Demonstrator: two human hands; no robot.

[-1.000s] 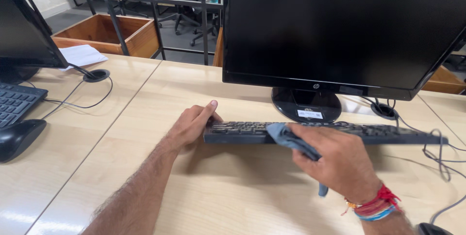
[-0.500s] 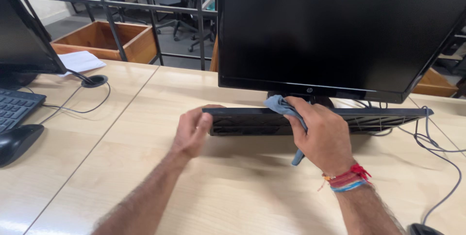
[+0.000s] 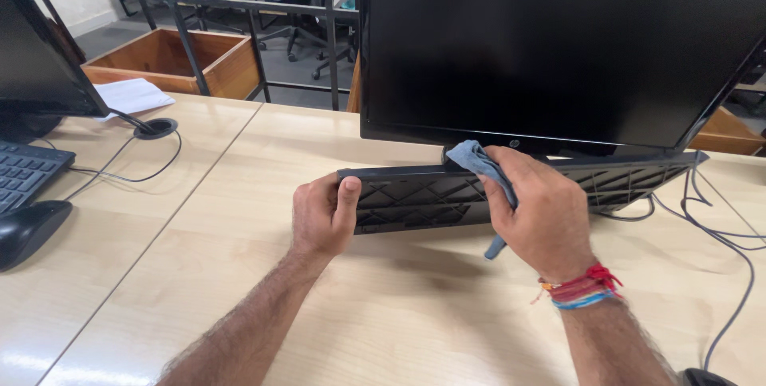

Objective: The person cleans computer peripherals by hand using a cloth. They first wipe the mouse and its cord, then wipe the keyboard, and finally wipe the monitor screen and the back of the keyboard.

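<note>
Left hand (image 3: 321, 214) grip hides keyboard (image 3: 447, 194) end

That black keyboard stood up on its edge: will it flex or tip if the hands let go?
Likely stiff: the keyboard has a ribbed underside and stays straight. Probably tippy, balanced on its long edge with the left hand steadying one end. Its cable might tug it.

A large black flat monitor (image 3: 550, 43) stands on the pale wooden desk (image 3: 239, 194). Far left lie a second black keyboard (image 3: 24, 175), a black mouse (image 3: 28, 230) and white paper (image 3: 132, 95).
</note>
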